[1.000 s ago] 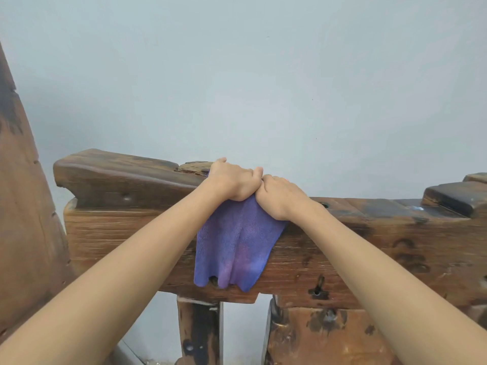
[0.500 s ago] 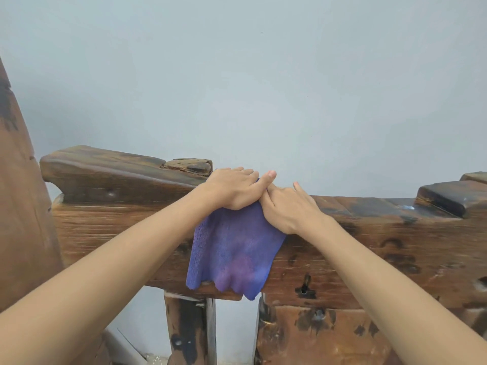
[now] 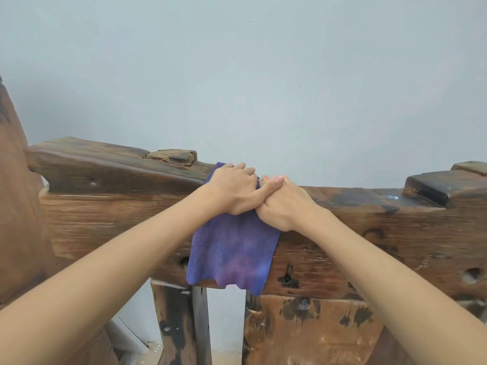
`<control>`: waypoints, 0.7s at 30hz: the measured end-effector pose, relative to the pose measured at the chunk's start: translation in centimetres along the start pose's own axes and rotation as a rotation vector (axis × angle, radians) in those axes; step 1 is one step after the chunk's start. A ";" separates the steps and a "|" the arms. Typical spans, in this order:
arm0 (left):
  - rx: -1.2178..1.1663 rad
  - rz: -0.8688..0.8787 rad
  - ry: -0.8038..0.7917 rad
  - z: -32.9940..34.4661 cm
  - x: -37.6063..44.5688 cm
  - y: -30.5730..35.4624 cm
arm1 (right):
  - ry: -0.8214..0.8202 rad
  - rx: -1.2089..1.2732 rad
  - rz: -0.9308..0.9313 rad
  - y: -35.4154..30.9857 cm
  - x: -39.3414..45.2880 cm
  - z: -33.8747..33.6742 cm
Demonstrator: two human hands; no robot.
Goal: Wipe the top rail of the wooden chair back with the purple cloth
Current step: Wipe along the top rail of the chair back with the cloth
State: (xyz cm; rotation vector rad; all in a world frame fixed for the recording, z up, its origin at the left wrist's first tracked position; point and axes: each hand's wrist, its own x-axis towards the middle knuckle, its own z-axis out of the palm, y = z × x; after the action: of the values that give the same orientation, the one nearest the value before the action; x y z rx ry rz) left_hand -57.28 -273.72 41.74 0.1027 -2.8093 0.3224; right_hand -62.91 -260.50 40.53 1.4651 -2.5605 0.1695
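Since before, both fingers were flattened; purple cloth (image 3: 232,248) is pressed open-palmed under left hand (image 3: 233,192) and right hand (image 3: 283,204) on top rail (image 3: 355,193); even pressure should be kept.

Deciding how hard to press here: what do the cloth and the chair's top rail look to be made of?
Purple cloth: looks like soft microfibre or terry, with a fuzzy nap and limp drape over the rail; exact fibre unclear. Top rail: solid old wood, with visible grain, dark stains, holes and worn patches; any finish looks uneven, dull to slightly glossy. Left hand and right hand press flat on the cloth.
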 end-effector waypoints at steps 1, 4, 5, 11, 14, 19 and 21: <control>0.001 -0.014 -0.029 0.0 0.7 0.2 | -0.031 -0.017 0.026 0.4 0.4 -0.2; 0.002 -0.081 -0.102 0.1 2.1 0.6 | -0.119 -0.040 0.053 1.3 1.1 -0.6; 0.007 -0.093 -0.100 0.1 2.3 0.7 | -0.119 -0.039 0.064 1.7 1.0 -0.6; 0.113 -0.071 0.209 1.0 -0.7 1.9 | -0.030 -0.082 0.190 5.3 -2.8 -0.7; 0.190 -0.065 0.204 1.4 -1.4 4.1 | -0.056 -0.086 0.254 5.5 -3.7 -1.2; 0.150 -0.086 0.166 1.5 0.3 4.3 | 0.031 0.040 0.244 4.0 -2.0 -1.6; 0.144 -0.081 0.150 1.8 0.6 4.1 | 0.092 0.136 0.206 4.3 -1.9 -0.4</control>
State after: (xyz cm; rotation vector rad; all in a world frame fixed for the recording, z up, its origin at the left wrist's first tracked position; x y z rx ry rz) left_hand -58.84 -270.21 39.45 0.2139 -2.6235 0.4917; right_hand -65.60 -256.68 40.44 1.2007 -2.6654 0.4378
